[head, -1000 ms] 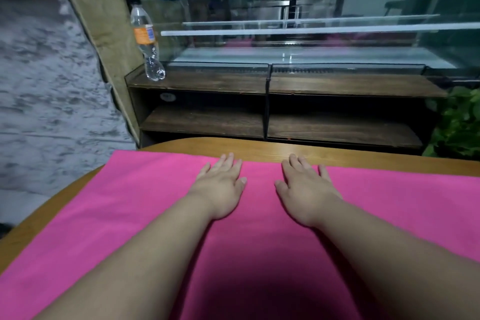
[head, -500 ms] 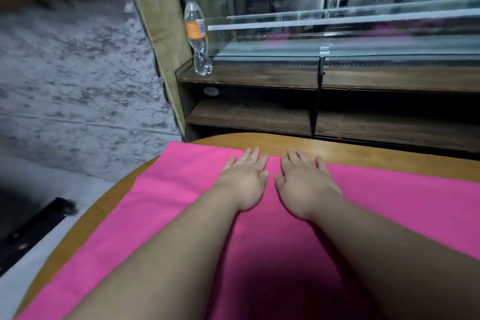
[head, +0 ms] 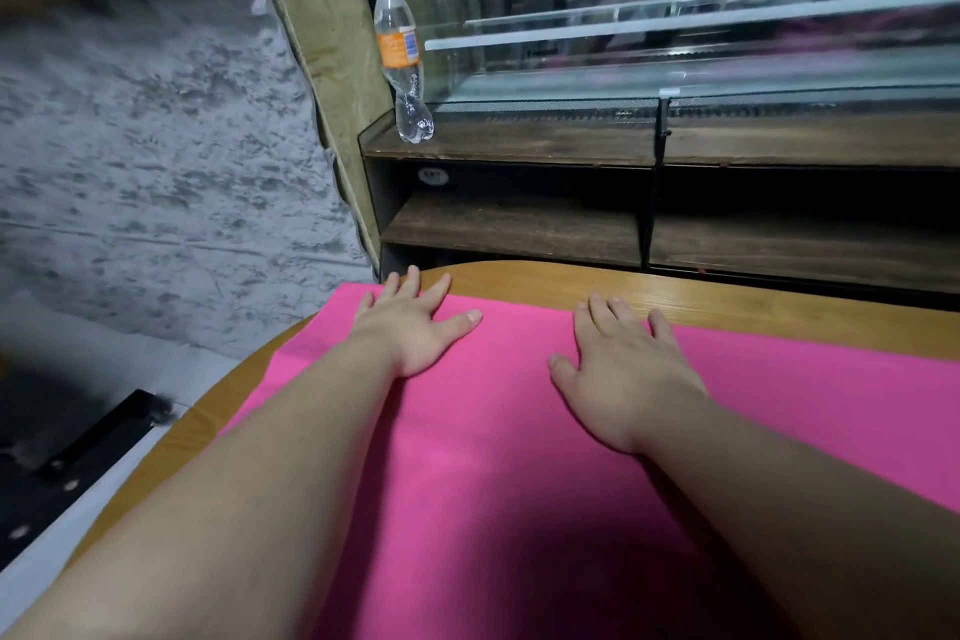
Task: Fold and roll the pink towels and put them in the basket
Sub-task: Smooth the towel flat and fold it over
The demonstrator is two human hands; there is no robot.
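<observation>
Mid-frame: left hand (head: pixel 415 333) and right hand (head: pixel 626 369) lie flat, fingers spread, gripping nothing, pressing towel (head: pixel 493 431) smooth, likely before folding.

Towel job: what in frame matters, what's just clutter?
In the job: pink towel, spread on the wooden table; left hand and right hand, both flat on it. No basket in view.
Lying about: plastic bottle, standing on the dark shelf unit.

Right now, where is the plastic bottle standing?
In the head view, the plastic bottle stands at the left end of the top wooden shelf, beyond the table and the left hand.
</observation>
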